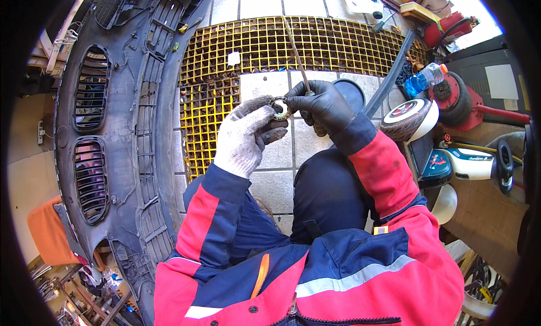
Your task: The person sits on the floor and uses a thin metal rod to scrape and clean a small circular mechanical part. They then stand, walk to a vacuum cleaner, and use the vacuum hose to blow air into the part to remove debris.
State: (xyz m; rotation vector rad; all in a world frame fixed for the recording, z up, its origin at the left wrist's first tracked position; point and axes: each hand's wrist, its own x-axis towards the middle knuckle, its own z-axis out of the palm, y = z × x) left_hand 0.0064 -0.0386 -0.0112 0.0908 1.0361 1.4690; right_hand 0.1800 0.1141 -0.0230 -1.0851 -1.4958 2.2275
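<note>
Our left hand [243,133] pinches the ring [283,113] between its fingers, near the yellow grate [265,49]; our right hand [328,105] curls its fingers round a long rod [297,52] pointing over the grate. If our pinch loosens, the ring could fall and roll toward the grate.

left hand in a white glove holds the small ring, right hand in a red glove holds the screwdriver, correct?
The glove on the right hand is black, not red, as the head view shows. The left hand, in its white glove, holds the small ring, and the right the screwdriver.
</note>
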